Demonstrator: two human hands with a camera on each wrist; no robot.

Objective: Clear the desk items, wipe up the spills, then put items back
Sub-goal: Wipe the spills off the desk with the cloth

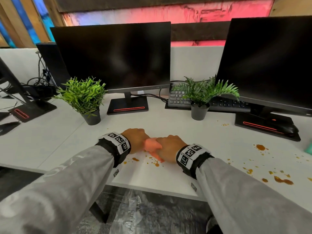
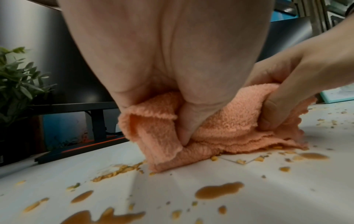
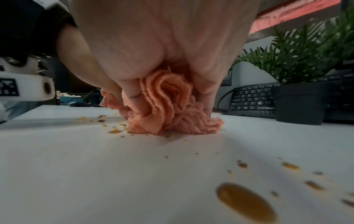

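An orange terry cloth [image 1: 151, 144] lies bunched on the white desk [image 1: 55, 141] near its front edge. My left hand [image 1: 135, 138] grips its left end, thumb pressed into the folds of the cloth [image 2: 220, 125]. My right hand [image 1: 168, 147] grips the right end, with gathered layers of cloth [image 3: 168, 109] squeezed between its fingers. Brown spill drops and crumbs [image 1: 280, 180] dot the desk, some just under the cloth [image 2: 218, 191] and more to the right [image 3: 247, 201].
Two potted plants [image 1: 84, 98] [image 1: 200, 98] stand behind my hands. Monitors [image 1: 114, 56] [image 1: 270, 65] on stands, a black keyboard [image 1: 179, 98] and a mouse [image 1: 289, 130] sit at the back. A teal object [image 1: 309, 149] lies at the right edge.
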